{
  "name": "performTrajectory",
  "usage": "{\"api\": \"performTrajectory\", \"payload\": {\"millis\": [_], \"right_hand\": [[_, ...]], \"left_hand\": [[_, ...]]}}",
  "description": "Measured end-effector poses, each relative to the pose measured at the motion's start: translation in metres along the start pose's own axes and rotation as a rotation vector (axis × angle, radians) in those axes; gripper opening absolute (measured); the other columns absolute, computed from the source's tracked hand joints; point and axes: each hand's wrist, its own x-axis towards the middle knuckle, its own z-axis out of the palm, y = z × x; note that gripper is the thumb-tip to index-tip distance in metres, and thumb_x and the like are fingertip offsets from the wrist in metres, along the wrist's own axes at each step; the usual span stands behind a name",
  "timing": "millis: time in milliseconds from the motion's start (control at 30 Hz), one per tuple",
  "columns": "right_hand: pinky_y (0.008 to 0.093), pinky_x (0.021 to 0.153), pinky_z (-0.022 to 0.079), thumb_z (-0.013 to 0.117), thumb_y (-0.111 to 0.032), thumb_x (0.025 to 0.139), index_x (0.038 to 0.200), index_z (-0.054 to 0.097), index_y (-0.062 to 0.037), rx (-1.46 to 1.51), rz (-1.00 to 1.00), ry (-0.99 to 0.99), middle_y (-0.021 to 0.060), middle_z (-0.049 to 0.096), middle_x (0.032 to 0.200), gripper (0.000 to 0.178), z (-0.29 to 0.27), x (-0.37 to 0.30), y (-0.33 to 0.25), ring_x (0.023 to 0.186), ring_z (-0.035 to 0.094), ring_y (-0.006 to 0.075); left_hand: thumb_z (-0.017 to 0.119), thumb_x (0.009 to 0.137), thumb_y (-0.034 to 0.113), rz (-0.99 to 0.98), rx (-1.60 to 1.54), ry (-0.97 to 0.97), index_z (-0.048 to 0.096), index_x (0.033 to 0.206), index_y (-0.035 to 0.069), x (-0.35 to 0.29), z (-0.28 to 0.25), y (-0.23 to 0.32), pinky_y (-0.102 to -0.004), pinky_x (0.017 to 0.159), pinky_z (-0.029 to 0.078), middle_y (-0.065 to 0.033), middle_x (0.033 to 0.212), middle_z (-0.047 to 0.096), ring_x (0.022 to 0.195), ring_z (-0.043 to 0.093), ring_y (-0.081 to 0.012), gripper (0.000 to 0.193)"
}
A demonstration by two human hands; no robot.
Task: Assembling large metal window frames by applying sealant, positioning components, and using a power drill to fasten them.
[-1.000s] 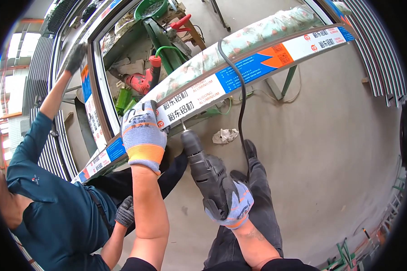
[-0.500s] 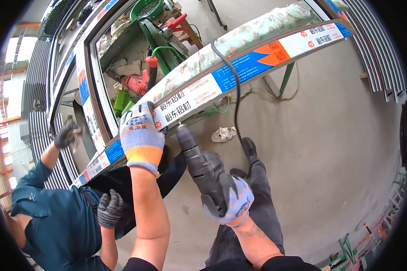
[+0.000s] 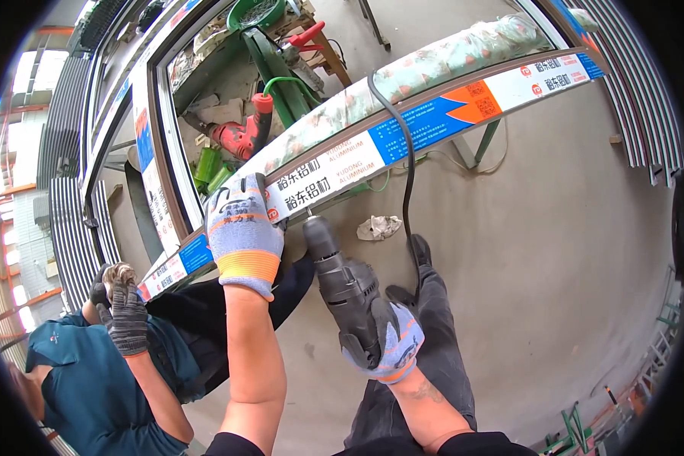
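My right hand point(image 3: 397, 343), in a grey-blue knit glove with an orange cuff, is wrapped round the rear grip of a black corded power drill point(image 3: 347, 283). The drill's thin bit touches or nearly touches the side face of an aluminium frame point(image 3: 349, 166), covered in white, blue and orange protective film. My left hand point(image 3: 245, 224), gloved alike, grips the frame's edge just left of the bit, its fingertips partly hidden over the top. From the drill, a black cable point(image 3: 410, 163) runs across the frame.
A co-worker in a dark green shirt point(image 3: 114, 380) is at the left, gloved hands point(image 3: 125, 323) round a pale wad. Behind the frame lie a red power tool point(image 3: 239, 137) and a green bowl point(image 3: 257, 11). A rolled patterned cover point(image 3: 433, 64) lies along the frame. Crumpled paper point(image 3: 378, 227) is on the floor.
The co-worker's two hands, apart before, have come together at the pale wad. The frame and drill have shifted slightly right in view; my hands keep their holds.
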Motion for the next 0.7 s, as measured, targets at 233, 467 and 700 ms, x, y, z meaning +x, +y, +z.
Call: {"api": "performTrajectory", "payload": {"millis": [233, 467, 700], "right_hand": [[0.042, 0.059, 0.048, 0.08, -0.021, 0.065, 0.095, 0.063, 0.0001, 0.039, 0.016, -0.013, 0.0153, 0.062, 0.079, 0.041, 0.003, -0.001, -0.003, 0.064, 0.059, 0.0346], [0.0427, 0.06, 0.048, 0.081, -0.023, 0.065, 0.099, 0.062, 0.0006, 0.026, -0.012, -0.012, 0.0165, 0.062, 0.082, 0.045, 0.007, -0.006, -0.002, 0.065, 0.059, 0.0349], [0.0437, 0.062, 0.049, 0.081, -0.024, 0.067, 0.101, 0.062, 0.0005, -0.001, -0.056, 0.068, 0.0163, 0.063, 0.084, 0.046, 0.01, -0.008, -0.001, 0.068, 0.06, 0.0349]], "left_hand": [[0.08, 0.065, 0.019, -0.011, 0.029, 0.017, 0.057, 0.115, 0.011, -0.001, -0.003, -0.007, -0.0383, 0.101, 0.043, -0.0109, 0.104, 0.065, 0.106, 0.06, -0.0282, 0.055], [0.079, 0.064, 0.016, -0.005, 0.048, 0.012, 0.058, 0.112, 0.01, -0.004, -0.003, -0.013, -0.0384, 0.099, 0.043, -0.0096, 0.103, 0.065, 0.104, 0.061, -0.0286, 0.053], [0.078, 0.065, 0.016, 0.004, 0.028, 0.007, 0.057, 0.111, 0.01, -0.003, -0.003, -0.013, -0.0386, 0.098, 0.044, -0.0099, 0.102, 0.065, 0.102, 0.061, -0.029, 0.051]]}}
